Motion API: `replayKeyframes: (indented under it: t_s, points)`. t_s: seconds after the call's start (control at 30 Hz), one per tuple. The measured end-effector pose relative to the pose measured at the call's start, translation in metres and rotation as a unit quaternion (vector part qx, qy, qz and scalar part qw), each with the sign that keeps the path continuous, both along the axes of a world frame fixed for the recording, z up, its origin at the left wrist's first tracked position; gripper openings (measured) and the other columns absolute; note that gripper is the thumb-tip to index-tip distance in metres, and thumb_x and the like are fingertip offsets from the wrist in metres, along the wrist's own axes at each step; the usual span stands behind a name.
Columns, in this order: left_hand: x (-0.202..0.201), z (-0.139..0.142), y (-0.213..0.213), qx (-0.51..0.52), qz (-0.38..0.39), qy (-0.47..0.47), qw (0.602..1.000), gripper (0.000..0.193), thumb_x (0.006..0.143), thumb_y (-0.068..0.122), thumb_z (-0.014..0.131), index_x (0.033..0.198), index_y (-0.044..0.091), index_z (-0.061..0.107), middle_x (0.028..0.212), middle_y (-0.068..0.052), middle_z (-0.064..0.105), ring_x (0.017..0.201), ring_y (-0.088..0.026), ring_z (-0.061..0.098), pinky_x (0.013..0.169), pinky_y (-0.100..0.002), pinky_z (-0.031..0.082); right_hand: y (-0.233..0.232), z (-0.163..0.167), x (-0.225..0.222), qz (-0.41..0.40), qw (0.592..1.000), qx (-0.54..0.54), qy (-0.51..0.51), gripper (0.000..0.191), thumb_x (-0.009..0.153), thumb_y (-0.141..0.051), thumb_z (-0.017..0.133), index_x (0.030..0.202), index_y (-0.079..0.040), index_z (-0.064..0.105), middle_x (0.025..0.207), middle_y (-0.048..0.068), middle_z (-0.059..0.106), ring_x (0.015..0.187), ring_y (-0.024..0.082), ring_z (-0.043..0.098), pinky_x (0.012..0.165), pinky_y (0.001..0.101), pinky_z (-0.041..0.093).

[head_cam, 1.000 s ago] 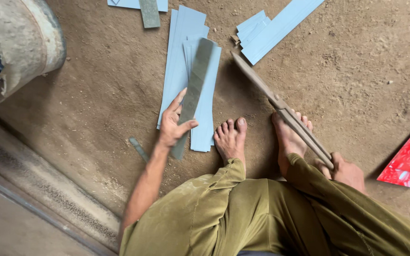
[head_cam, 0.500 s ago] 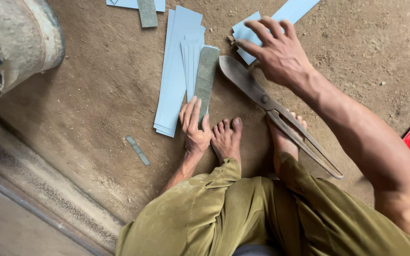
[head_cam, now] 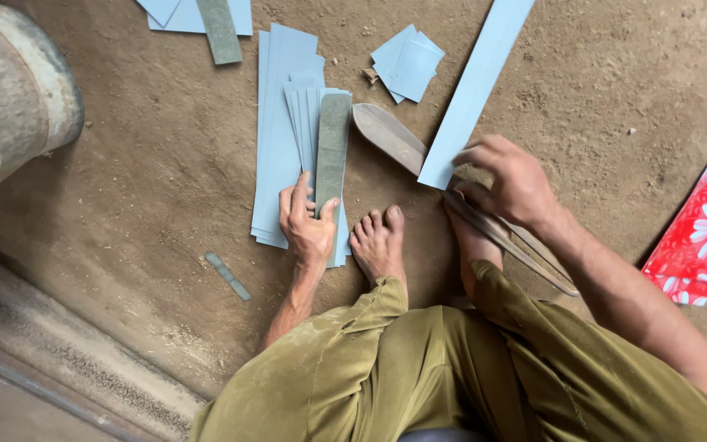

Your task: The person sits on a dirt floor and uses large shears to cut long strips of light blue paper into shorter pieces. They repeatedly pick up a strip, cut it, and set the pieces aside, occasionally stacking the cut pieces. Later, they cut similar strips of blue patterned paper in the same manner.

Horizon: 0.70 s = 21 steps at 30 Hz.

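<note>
A long pale blue sheet-metal strip [head_cam: 479, 86] runs from the upper right down toward the person's right hand [head_cam: 507, 178], its long axis slanting up and away from the body, its near end at the fingers, which are curled closed on it. That end lies just over the big grey metal shears [head_cam: 419, 160], whose blades point up-left along the dirt floor [head_cam: 141, 164]. The left hand [head_cam: 308, 225] presses flat, fingers spread, on a dull grey-green template strip [head_cam: 331, 147] atop a stack of pale blue cut strips [head_cam: 280, 123], beside the bare left foot [head_cam: 378, 241].
</note>
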State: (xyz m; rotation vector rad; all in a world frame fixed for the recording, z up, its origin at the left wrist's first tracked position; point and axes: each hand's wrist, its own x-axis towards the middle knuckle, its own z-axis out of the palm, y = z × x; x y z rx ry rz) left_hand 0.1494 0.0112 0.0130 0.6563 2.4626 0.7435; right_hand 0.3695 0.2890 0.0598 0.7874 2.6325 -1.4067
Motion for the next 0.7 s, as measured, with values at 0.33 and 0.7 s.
replayKeyframes:
  t_s: [0.33, 0.7]
  points:
    - [-0.025, 0.002, 0.03, -0.019, -0.087, 0.067, 0.994, 0.045, 0.089, 0.024, 0.078, 0.123, 0.001, 0.058, 0.113, -0.016, 0.055, 0.096, -0.028, 0.061, 0.078, -0.043, 0.057, -0.021, -0.023, -0.024, -0.278, 0.893, -0.346, -0.082, 0.027, 0.095, -0.025, 0.074, 0.109, -0.002, 0.072, 0.079, 0.002, 0.069, 0.063, 0.007, 0.058, 0.055, 0.0247, 0.048]
    - [-0.011, 0.016, 0.031, -0.034, -0.052, 0.065, 0.996, 0.078, 0.076, 0.019, 0.092, 0.139, 0.002, 0.05, 0.125, -0.017, 0.052, 0.116, -0.033, 0.06, 0.095, -0.049, 0.055, -0.037, -0.033, 0.002, -0.235, 0.918, -0.318, -0.027, 0.029, 0.098, -0.022, 0.071, 0.12, -0.002, 0.069, 0.091, 0.004, 0.072, 0.077, 0.009, 0.063, 0.067, 0.0267, 0.054]
